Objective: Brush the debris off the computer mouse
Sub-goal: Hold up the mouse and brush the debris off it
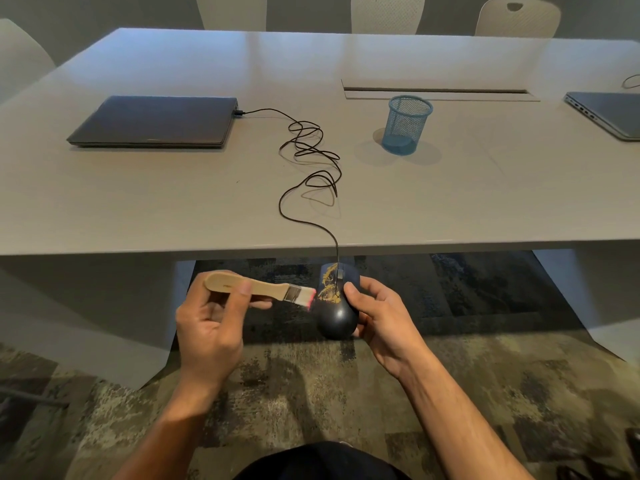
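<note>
The right hand (377, 313) grips the dark rounded computer mouse (337, 303) below the grey counter (207, 188) edge; its fingers are mostly hidden behind the mouse. Yellow-brown debris (329, 289) covers the mouse's 12 o'clock end. The left hand (211, 320) pinches the wooden-handled flat brush (258, 287), bristles touching the mouse's 9 o'clock side.

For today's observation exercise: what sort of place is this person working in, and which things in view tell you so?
Most likely an office meeting room. A long grey table has a cable slot in its middle, closed laptops lie on it, and matching pale chairs line the far side.
</note>
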{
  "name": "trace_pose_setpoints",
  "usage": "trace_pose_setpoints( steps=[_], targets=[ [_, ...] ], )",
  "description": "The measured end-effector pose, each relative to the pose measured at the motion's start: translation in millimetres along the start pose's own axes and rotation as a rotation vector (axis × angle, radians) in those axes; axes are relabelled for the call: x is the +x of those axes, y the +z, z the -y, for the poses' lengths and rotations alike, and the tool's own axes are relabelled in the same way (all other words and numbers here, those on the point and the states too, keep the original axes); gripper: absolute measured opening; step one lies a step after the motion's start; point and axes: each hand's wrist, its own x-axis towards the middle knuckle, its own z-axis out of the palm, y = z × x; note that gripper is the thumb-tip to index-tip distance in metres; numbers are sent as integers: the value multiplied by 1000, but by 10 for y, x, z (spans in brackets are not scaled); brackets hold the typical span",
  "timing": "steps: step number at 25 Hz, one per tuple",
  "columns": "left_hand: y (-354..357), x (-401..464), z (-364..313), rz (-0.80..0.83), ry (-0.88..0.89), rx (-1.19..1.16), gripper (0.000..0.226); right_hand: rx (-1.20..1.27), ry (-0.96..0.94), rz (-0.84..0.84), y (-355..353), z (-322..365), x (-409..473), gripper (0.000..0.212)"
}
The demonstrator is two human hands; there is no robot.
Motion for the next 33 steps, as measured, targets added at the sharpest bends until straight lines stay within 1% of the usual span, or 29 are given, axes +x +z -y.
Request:
trace_pose_setpoints(
  steps=[2, 4, 6, 8, 10, 12, 13, 14, 16, 17, 18, 20, 23, 25, 27, 29, 30, 32, 33],
  targets=[
    [37, -12, -36, 34, 12, -58, 4, -6, 1, 5, 0, -5, 6, 33],
    [113, -51, -29, 101, 24, -70, 8, -12, 3, 7, -1, -14, 11, 31],
    [146, -64, 16, 123, 0, -45, 12, -20, 0, 7, 0, -21, 9, 30],
    [114, -39, 68, 87, -14, -7, 10, -30, -5, 4, -13, -24, 10, 30],
    [55, 7, 89, 34, -30, -6, 1, -42, -10, 0, -36, -20, 5, 29],
    [32, 32, 48, -1, -19, -34, 16, -52, -8, 4, -47, -22, 0, 28],
    [41, 28, 24, 6, -7, -58, 19, -49, -7, 7, -49, -24, 0, 27],
    [63, 9, -8, 38, 2, -77, 17, -41, -7, 11, -50, -25, -3, 26],
    [96, -51, 3, 133, 16, -57, 6, -31, -11, 17, -49, -23, -2, 26],
    [93, -71, 33, 153, 6, -28, 4, -31, -12, 18, -49, -23, 0, 27],
    [79, -79, 73, 146, -20, -10, 4, -29, -10, 18, -53, -26, 3, 28],
    [26, -64, 153, 77, -89, -23, 4, -21, -4, 15, -67, -28, 1, 29],
    [-47, -15, 197, 2, -133, -72, 11, -23, -2, 16, -75, -22, -1, 29],
    [-33, -19, 192, 22, -126, -131, 10, -20, -2, 23, -73, -16, -2, 29],
    [12, -44, 205, 82, -110, -181, 7, -18, -1, 34, -66, -17, -9, 28],
    [51, -51, 277, 109, -139, -192, 11, -26, -3, 38, -64, -22, -23, 28],
    [61, -39, 310, 95, -174, -205, 15, -33, -5, 40, -69, -23, -31, 29],
    [42, 10, 356, 49, -243, -268, 34, -45, -10, 41, -86, -13, -51, 29],
    [13, 44, 376, 31, -261, -289, 39, -44, -11, 40, -94, -4, -59, 29]
  ],
)
